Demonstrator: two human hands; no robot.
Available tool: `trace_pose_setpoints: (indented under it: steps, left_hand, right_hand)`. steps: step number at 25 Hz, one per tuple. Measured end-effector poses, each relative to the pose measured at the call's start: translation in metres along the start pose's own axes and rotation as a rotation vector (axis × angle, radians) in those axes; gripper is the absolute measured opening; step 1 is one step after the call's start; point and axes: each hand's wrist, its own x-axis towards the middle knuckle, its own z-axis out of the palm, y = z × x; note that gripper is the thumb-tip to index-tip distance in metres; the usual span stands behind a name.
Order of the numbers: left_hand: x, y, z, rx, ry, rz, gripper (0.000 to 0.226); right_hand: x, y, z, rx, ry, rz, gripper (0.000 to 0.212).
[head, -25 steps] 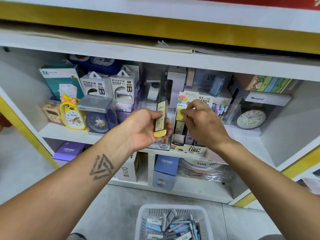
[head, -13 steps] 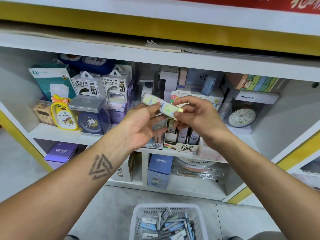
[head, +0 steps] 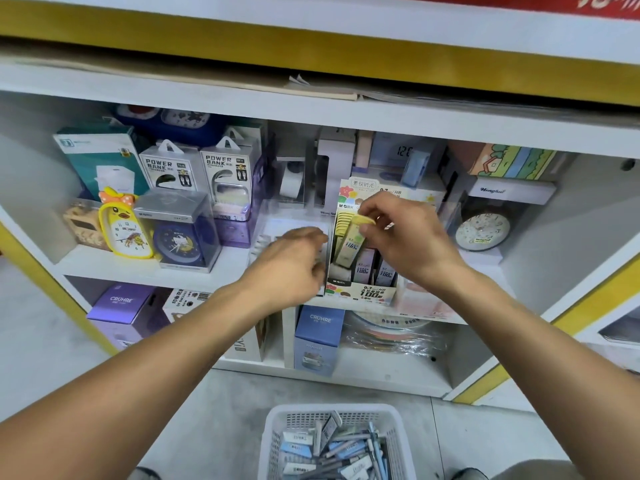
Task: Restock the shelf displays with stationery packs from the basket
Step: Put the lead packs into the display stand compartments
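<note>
On the upper shelf level I see, at left, a yellow duck clock (head: 124, 226) beside a blue clock in a clear case (head: 180, 237). Behind them stand 2 boxes marked POWER BANK (head: 169, 168) and a teal box (head: 100, 161). At right I see a round white clock (head: 482, 231). Below, I read CRUHRE on a purple box (head: 121, 311) and a blue box (head: 318, 337).

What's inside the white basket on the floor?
The white basket holds a loose pile of stationery packs, mostly blue and white. Its lower part is cut off by the frame, so what lies underneath cannot be seen.
</note>
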Motion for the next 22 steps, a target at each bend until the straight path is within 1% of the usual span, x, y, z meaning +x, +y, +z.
trace_pose_setpoints:
  steps: [2,4,6,11,12,15,17,18,19,21,22]
  left_hand:
    - [-0.003,-0.002,0.009,0.108,-0.118,0.066,0.034]
    - [-0.004,-0.005,0.016,0.152,-0.177,0.083,0.038]
    - [-0.003,-0.008,0.017,0.163,-0.173,0.095,0.04]
    - [-0.004,-0.009,0.016,0.165,-0.17,0.117,0.038]
    - [-0.006,-0.008,0.014,0.16,-0.153,0.128,0.036]
    - [-0.017,-0.004,0.012,0.158,-0.008,0.222,0.023]
    - [-0.029,0.001,0.018,0.162,0.037,0.242,0.024]
    - [-0.036,0.004,0.025,0.137,0.006,0.217,0.024]
    - [-0.045,0.007,0.036,0.103,-0.064,0.177,0.022]
    - [-0.063,0.007,0.064,0.102,-0.281,0.093,0.019]
    - [-0.074,0.006,0.083,0.133,-0.412,0.06,0.023]
  right_hand:
    - [-0.002,-0.002,0.011,-0.065,-0.062,-0.051,0.013]
    - [-0.003,-0.002,0.019,-0.087,-0.101,-0.054,0.01]
    - [-0.003,0.0,0.024,-0.12,-0.107,-0.067,0.007]
    - [-0.002,0.0,0.027,-0.235,-0.108,-0.105,0.019]
    - [-0.004,-0.001,0.025,-0.24,-0.101,-0.105,0.02]
    - [-0.02,-0.008,0.021,-0.205,-0.081,-0.089,0.023]
    - [-0.042,-0.01,0.029,-0.171,-0.116,-0.05,0.024]
    - [-0.055,-0.008,0.036,-0.176,-0.176,-0.012,0.025]
    - [-0.071,-0.003,0.047,-0.188,-0.274,0.034,0.026]
    - [-0.106,0.009,0.072,-0.228,-0.556,0.129,0.027]
    - [-0.127,0.017,0.087,-0.244,-0.705,0.173,0.027]
